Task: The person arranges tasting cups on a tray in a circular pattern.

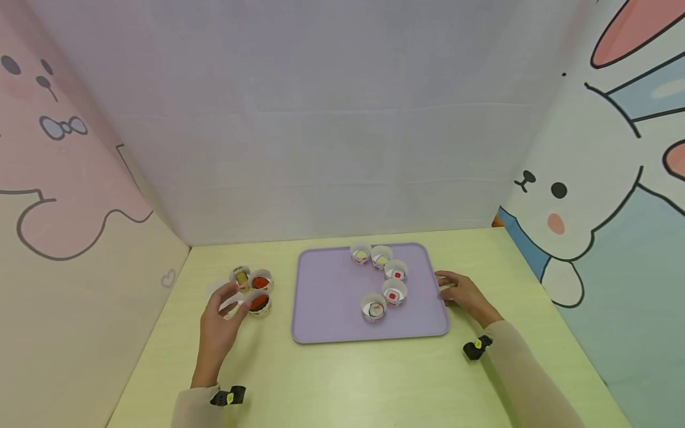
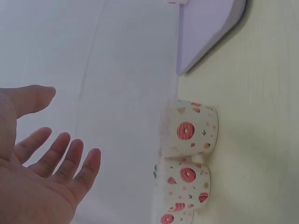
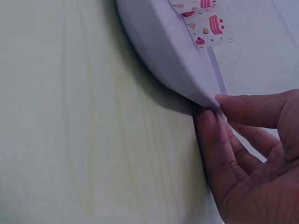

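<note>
My left hand (image 1: 218, 328) hovers by a cluster of small paper cups on the left, fingers spread and nothing between them. Two of these cups, one of them the near cup (image 1: 259, 303), contain orange-red pieces; another cup (image 1: 241, 277) has a yellow and green piece. A whitish shape behind the fingers is partly hidden. In the left wrist view the cups (image 2: 194, 128) show a doughnut print and stand apart from the hand. My right hand (image 1: 467, 298) pinches the right rim of the lilac tray (image 1: 326, 297), thumb above and fingers below in the right wrist view.
Several paper cups stand on the tray's right half: two with yellow-topped pieces (image 1: 361, 254), two with red-centred pieces (image 1: 395, 292), and one with a pale roll (image 1: 373, 308). A white wall (image 1: 332, 166) rises behind the pale table (image 1: 342, 380); printed panels flank it.
</note>
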Demonstrator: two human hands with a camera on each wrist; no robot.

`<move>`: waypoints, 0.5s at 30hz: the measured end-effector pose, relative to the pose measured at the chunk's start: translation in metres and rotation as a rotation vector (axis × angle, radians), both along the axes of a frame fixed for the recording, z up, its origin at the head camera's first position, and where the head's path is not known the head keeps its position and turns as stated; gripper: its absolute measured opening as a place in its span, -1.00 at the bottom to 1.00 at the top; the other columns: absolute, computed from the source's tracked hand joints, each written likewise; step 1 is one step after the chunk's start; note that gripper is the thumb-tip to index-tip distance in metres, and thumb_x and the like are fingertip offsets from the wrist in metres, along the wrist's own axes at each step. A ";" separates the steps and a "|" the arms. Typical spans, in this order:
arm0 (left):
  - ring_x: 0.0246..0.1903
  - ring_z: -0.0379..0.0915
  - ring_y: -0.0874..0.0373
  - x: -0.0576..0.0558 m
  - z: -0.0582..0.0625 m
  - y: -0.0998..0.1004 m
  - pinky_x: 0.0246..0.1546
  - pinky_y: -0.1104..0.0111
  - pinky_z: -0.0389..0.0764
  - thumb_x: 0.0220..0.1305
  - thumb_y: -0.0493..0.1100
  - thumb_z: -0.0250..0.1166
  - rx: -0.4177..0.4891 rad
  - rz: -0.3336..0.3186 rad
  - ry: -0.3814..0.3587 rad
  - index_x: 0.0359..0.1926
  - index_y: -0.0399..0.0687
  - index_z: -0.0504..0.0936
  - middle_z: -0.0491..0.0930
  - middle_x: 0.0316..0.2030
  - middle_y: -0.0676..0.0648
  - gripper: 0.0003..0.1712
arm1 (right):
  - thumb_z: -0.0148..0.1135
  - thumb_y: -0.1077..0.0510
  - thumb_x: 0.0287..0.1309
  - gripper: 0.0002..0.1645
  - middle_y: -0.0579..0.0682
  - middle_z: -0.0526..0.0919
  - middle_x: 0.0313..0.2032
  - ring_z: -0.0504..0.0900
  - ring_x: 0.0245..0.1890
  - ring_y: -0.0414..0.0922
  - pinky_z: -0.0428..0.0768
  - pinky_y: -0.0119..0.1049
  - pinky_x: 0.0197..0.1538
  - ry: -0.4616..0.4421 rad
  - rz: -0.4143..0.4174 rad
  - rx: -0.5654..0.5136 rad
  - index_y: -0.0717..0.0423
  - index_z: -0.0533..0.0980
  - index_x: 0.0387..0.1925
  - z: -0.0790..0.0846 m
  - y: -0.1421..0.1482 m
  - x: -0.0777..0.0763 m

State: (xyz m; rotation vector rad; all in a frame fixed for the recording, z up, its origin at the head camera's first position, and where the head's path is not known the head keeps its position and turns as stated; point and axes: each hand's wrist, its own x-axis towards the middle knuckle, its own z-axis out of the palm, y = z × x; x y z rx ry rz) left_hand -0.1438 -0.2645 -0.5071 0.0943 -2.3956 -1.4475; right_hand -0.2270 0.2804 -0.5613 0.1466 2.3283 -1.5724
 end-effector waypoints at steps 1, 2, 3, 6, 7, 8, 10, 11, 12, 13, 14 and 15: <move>0.20 0.40 0.11 0.000 -0.001 -0.003 0.04 0.66 0.47 0.23 -0.30 0.34 -0.006 0.016 -0.008 0.31 -0.14 0.39 0.47 0.23 -0.15 -0.37 | 0.20 0.32 0.21 -0.24 0.32 0.35 0.26 0.58 -0.13 -0.11 0.64 -0.30 -0.16 0.001 -0.001 0.001 0.16 0.23 0.44 0.000 0.000 0.000; 0.21 0.39 0.07 0.001 -0.002 -0.006 0.04 0.67 0.46 0.23 -0.29 0.34 -0.010 0.028 -0.019 0.32 -0.14 0.38 0.46 0.24 -0.15 -0.36 | 0.20 0.32 0.21 -0.24 0.32 0.35 0.25 0.58 -0.13 -0.10 0.64 -0.30 -0.16 0.003 -0.001 0.001 0.17 0.23 0.44 0.000 0.000 0.000; 0.23 0.38 0.02 0.001 -0.003 -0.009 0.05 0.67 0.46 0.24 -0.27 0.35 -0.021 0.040 -0.030 0.33 -0.14 0.37 0.45 0.25 -0.16 -0.35 | 0.20 0.32 0.21 -0.24 0.32 0.35 0.25 0.58 -0.13 -0.10 0.64 -0.30 -0.16 0.005 0.000 0.002 0.17 0.23 0.44 0.000 0.000 0.000; 0.26 0.35 -0.01 0.002 -0.009 -0.021 0.07 0.65 0.45 0.26 -0.22 0.34 -0.033 0.080 -0.057 0.35 -0.13 0.34 0.43 0.28 -0.14 -0.33 | 0.19 0.33 0.21 -0.24 0.32 0.36 0.25 0.58 -0.15 -0.12 0.64 -0.31 -0.17 0.004 -0.003 0.000 0.17 0.23 0.44 0.000 0.000 0.000; 0.27 0.34 -0.01 0.002 -0.011 -0.025 0.08 0.64 0.44 0.26 -0.22 0.34 -0.032 0.092 -0.063 0.36 -0.13 0.33 0.42 0.29 -0.14 -0.33 | 0.19 0.33 0.21 -0.24 0.32 0.36 0.25 0.58 -0.15 -0.12 0.64 -0.31 -0.18 0.002 -0.004 -0.001 0.17 0.23 0.44 0.000 0.000 0.000; 0.27 0.33 -0.01 0.002 -0.012 -0.029 0.08 0.62 0.44 0.27 -0.22 0.33 -0.032 0.104 -0.066 0.37 -0.13 0.32 0.41 0.30 -0.14 -0.33 | 0.19 0.33 0.21 -0.23 0.32 0.36 0.25 0.58 -0.16 -0.13 0.64 -0.31 -0.18 0.002 -0.002 -0.001 0.17 0.23 0.44 0.000 0.000 0.000; 0.28 0.32 0.00 0.001 -0.017 -0.038 0.11 0.56 0.46 0.28 -0.23 0.32 -0.030 0.130 -0.073 0.38 -0.10 0.31 0.39 0.31 -0.14 -0.33 | 0.19 0.33 0.21 -0.24 0.32 0.36 0.24 0.58 -0.16 -0.14 0.64 -0.32 -0.18 0.001 0.000 0.003 0.17 0.22 0.44 0.000 0.000 0.000; 0.28 0.31 0.01 0.001 -0.019 -0.043 0.12 0.54 0.46 0.28 -0.23 0.32 -0.025 0.141 -0.079 0.38 -0.09 0.31 0.38 0.31 -0.13 -0.33 | 0.18 0.33 0.21 -0.24 0.32 0.36 0.24 0.58 -0.16 -0.13 0.64 -0.31 -0.17 0.002 0.001 0.006 0.17 0.22 0.44 0.001 0.000 0.000; 0.29 0.31 0.01 0.000 -0.021 -0.047 0.13 0.51 0.47 0.29 -0.22 0.31 -0.024 0.150 -0.086 0.38 -0.08 0.31 0.38 0.32 -0.12 -0.33 | 0.18 0.32 0.21 -0.24 0.32 0.36 0.24 0.58 -0.16 -0.13 0.64 -0.31 -0.17 0.003 0.002 0.009 0.18 0.22 0.44 0.001 0.000 0.000; 0.29 0.31 0.02 -0.001 -0.024 -0.051 0.14 0.49 0.47 0.29 -0.22 0.31 -0.019 0.159 -0.096 0.38 -0.08 0.30 0.37 0.32 -0.11 -0.33 | 0.18 0.32 0.21 -0.24 0.33 0.36 0.25 0.58 -0.15 -0.13 0.64 -0.31 -0.17 0.004 0.004 0.012 0.18 0.22 0.44 0.001 0.000 0.000; 0.30 0.31 0.03 -0.001 -0.026 -0.055 0.15 0.48 0.47 0.29 -0.20 0.31 -0.017 0.169 -0.107 0.39 -0.06 0.30 0.37 0.32 -0.09 -0.32 | 0.18 0.32 0.21 -0.24 0.33 0.36 0.25 0.59 -0.15 -0.13 0.64 -0.31 -0.17 0.005 0.005 0.015 0.18 0.22 0.44 0.001 -0.001 0.000; 0.30 0.31 0.03 -0.002 -0.029 -0.059 0.15 0.48 0.47 0.30 -0.18 0.31 -0.015 0.177 -0.119 0.39 -0.06 0.29 0.36 0.33 -0.08 -0.32 | 0.18 0.32 0.21 -0.24 0.33 0.36 0.25 0.59 -0.15 -0.13 0.64 -0.31 -0.17 0.005 0.004 0.015 0.18 0.22 0.44 0.001 -0.001 0.000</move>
